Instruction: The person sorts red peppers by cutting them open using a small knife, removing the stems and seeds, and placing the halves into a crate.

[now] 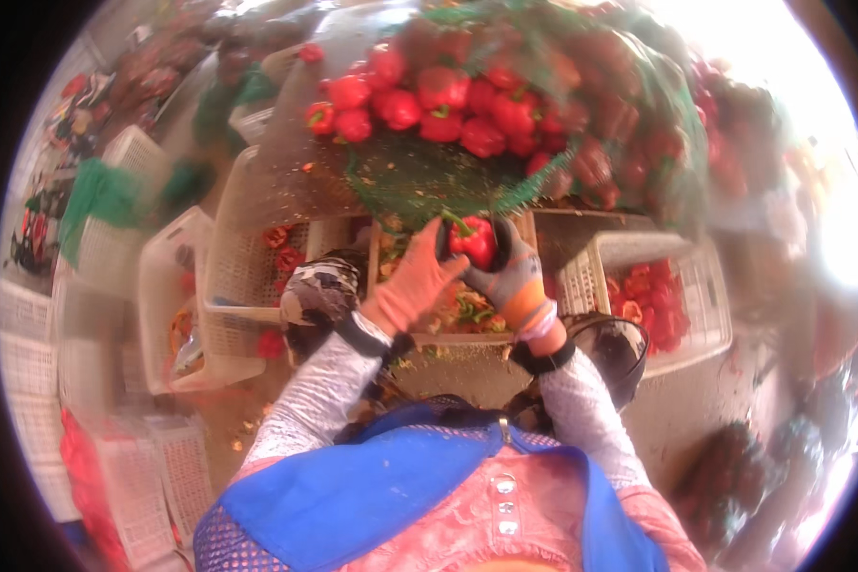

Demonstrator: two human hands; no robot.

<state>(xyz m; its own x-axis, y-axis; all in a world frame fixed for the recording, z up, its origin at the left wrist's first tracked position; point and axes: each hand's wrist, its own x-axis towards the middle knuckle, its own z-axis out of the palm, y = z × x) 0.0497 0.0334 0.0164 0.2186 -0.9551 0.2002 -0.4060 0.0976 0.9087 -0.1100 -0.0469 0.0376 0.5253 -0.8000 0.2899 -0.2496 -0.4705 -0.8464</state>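
Both gloved hands meet on one red bell pepper (477, 243) with a green stem, held in front of me over a crate (500, 337) of stems and pepper scraps (477, 309). My left hand (413, 280) wears an orange-pink glove and grips the pepper's left side. On the right side, my right hand (509, 275) closes around it in a grey and orange glove. Whether either hand also holds a small tool cannot be made out. Just beyond my hands lies the open mouth of a green mesh sack (436, 175), with whole red bell peppers (443, 89) spilling from it.
At my left, a white plastic crate (239, 275) contains red pepper pieces (286, 257). Another crate (715, 307) at my right holds cut red peppers (651, 304). Stacked crates (25, 350) line the far left. A dark filled sack (729, 472) rests on the floor at lower right.
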